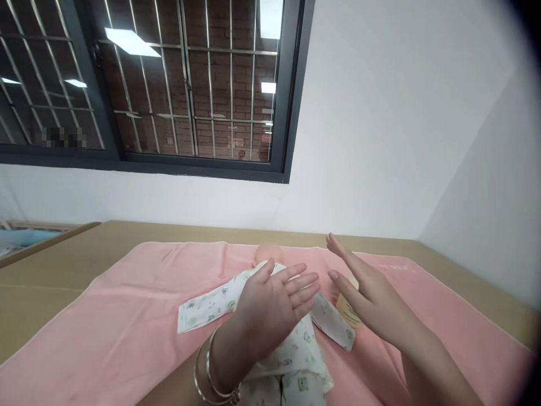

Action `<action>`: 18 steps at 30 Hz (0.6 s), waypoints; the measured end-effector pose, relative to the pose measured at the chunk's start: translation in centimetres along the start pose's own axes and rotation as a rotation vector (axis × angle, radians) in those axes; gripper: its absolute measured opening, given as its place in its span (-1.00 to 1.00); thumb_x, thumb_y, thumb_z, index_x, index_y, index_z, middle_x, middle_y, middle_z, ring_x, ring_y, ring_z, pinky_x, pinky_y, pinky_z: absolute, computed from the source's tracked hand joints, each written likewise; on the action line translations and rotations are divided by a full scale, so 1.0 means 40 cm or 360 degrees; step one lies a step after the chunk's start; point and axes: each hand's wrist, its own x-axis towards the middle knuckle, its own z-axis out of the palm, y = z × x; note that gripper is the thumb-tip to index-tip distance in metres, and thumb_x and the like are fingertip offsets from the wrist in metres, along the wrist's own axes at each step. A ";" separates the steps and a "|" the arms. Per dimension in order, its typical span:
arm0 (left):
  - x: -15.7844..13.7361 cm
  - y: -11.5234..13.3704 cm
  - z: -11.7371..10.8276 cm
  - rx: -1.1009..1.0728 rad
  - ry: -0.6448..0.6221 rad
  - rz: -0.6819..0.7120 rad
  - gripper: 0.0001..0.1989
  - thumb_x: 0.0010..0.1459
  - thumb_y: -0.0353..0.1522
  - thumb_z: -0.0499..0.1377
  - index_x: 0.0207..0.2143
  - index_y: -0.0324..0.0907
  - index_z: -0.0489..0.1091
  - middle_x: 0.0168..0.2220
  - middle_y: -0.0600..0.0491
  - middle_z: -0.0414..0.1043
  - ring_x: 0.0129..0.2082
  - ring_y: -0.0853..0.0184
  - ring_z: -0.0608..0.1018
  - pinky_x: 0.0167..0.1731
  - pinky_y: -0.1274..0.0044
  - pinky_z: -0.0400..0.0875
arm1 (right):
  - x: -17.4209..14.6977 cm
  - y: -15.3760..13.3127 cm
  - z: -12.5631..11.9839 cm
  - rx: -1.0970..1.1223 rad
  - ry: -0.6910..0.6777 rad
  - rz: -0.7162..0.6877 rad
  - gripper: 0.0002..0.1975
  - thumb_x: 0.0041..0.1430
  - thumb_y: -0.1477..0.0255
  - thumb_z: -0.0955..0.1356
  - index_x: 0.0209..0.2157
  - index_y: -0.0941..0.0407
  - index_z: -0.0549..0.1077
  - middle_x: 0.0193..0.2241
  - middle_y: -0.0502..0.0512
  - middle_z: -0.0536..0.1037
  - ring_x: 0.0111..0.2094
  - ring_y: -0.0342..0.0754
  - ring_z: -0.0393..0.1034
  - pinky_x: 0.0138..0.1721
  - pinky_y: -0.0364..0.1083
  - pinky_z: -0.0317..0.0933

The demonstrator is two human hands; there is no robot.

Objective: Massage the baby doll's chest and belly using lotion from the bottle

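Note:
My left hand [270, 307], with bracelets at the wrist, hovers palm turned up over the white printed baby clothes [291, 344]. Its fingers are stretched out and hold nothing. To its right, my right hand [372, 293] is raised with straight fingers and thumb apart, also holding nothing. The two hands do not touch. The clothes lie with both sleeves spread, on what looks like a baby doll; its smooth rounded head [269, 254] shows at the collar. A pale yellow printed item [347, 310] sits behind my right hand, which partly hides it.
A pink towel [139, 316] covers much of the wooden tabletop [59, 270]. A white wall [372, 141] rises behind it, with a dark-framed barred window [291, 113] at upper left. Something light blue [29, 237] lies beyond the table's left edge.

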 end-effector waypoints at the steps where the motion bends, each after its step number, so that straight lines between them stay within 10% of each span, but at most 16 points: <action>1: -0.005 -0.004 0.003 -0.0008 -0.0003 -0.0018 -0.32 0.30 -0.06 -0.20 0.27 -0.38 0.01 0.23 -0.28 0.14 0.21 0.10 0.29 0.22 0.32 0.05 | -0.002 -0.005 0.003 0.0001 0.0008 -0.0057 -0.42 0.39 0.14 0.13 0.34 -0.13 -0.18 0.28 0.01 0.04 0.28 0.09 -0.06 0.21 0.18 0.03; 13: -0.030 0.007 0.032 -0.0014 -0.0193 0.0001 -0.34 0.28 -0.02 -0.23 0.19 -0.30 0.18 0.12 -0.17 0.32 0.21 0.06 0.29 0.23 0.24 0.07 | -0.014 -0.114 0.165 -0.0440 -0.0051 -0.0897 -0.28 0.35 0.11 0.13 0.35 0.25 -0.17 0.31 0.25 -0.18 0.31 0.30 -0.38 0.25 0.39 -0.37; 18: -0.029 0.050 0.008 0.0051 -0.0072 0.0179 -0.28 0.27 0.02 -0.22 0.25 -0.31 0.07 0.19 -0.14 0.25 0.27 0.24 0.20 0.29 0.42 -0.05 | -0.052 -0.147 0.230 -0.0376 0.0119 -0.1229 -0.16 0.33 -0.06 0.02 0.33 0.33 -0.17 0.30 0.36 -0.13 0.30 0.32 -0.26 0.26 0.32 -0.25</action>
